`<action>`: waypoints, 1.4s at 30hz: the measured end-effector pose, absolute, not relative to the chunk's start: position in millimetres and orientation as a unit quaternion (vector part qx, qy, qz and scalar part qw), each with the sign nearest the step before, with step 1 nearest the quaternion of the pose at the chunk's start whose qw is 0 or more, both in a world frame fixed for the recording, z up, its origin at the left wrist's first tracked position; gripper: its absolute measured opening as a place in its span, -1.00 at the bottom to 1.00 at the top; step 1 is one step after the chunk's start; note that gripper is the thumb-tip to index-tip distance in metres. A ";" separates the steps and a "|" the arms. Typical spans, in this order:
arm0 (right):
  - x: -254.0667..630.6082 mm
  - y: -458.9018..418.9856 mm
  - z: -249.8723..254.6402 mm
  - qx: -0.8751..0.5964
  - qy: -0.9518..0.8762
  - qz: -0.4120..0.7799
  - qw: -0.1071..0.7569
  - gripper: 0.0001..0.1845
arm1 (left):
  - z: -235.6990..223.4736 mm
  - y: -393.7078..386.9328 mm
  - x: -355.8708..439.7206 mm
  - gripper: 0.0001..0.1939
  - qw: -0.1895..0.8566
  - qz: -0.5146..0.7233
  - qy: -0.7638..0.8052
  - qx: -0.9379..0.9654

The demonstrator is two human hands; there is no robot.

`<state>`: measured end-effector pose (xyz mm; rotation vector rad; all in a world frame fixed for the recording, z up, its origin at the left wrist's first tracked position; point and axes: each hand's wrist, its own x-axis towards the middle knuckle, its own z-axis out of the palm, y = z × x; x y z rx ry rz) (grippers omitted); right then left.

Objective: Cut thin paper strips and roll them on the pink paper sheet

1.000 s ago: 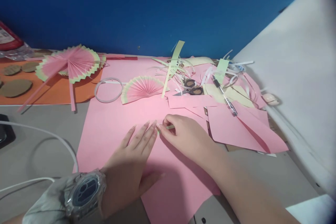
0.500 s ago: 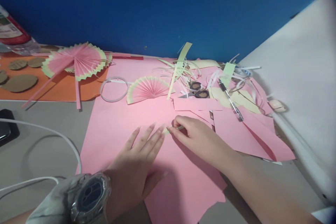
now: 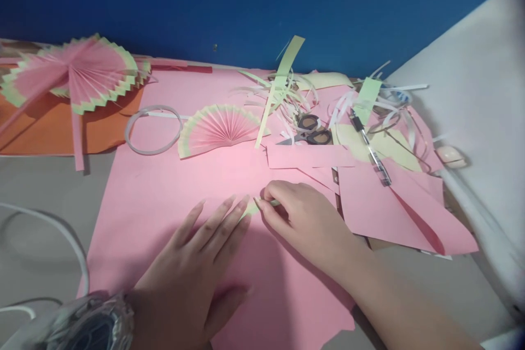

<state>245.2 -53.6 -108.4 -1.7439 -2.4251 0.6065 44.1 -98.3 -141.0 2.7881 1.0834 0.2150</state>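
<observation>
My left hand lies flat on the large pink paper sheet, fingers stretched out. Its fingertips rest against a small pale yellow-green paper strip. Thumb and index finger of my right hand pinch the strip's other end, and part of it is hidden under both hands. Beyond them lies a half-round pleated paper fan, pink with a yellow-green rim. A roll of clear tape, seen as a thin ring, sits left of that fan.
Black-handled scissors lie among curled paper strips. To the right, a pen rests on pink paper pieces. Larger pink fans with paper sticks stand on orange paper at the left. A white cable loops nearby.
The view has shifted closer and to the right, so the bottle at the left is out of sight. Both hands keep nearly the same pose, and slightly more of the strip shows between them.
</observation>
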 end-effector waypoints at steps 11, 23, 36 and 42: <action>247.7 -53.6 -117.3 -0.525 -0.835 0.159 0.031 -0.85 | -141.3 -99.6 41.7 -0.28 0.071 0.079 0.361 0.927; 248.1 -53.0 -118.7 -0.521 -0.838 0.158 0.044 -0.83 | -141.2 -99.0 43.8 -0.29 0.071 0.067 0.358 0.928; 248.6 -53.2 -119.1 -0.537 -0.836 0.086 0.072 -0.83 | -139.1 -97.2 45.3 -0.30 0.073 0.078 0.353 0.930; 246.4 -52.7 -117.8 -0.531 -0.843 0.071 0.050 -0.80 | -138.8 -91.7 49.8 -0.32 0.086 0.090 0.355 0.927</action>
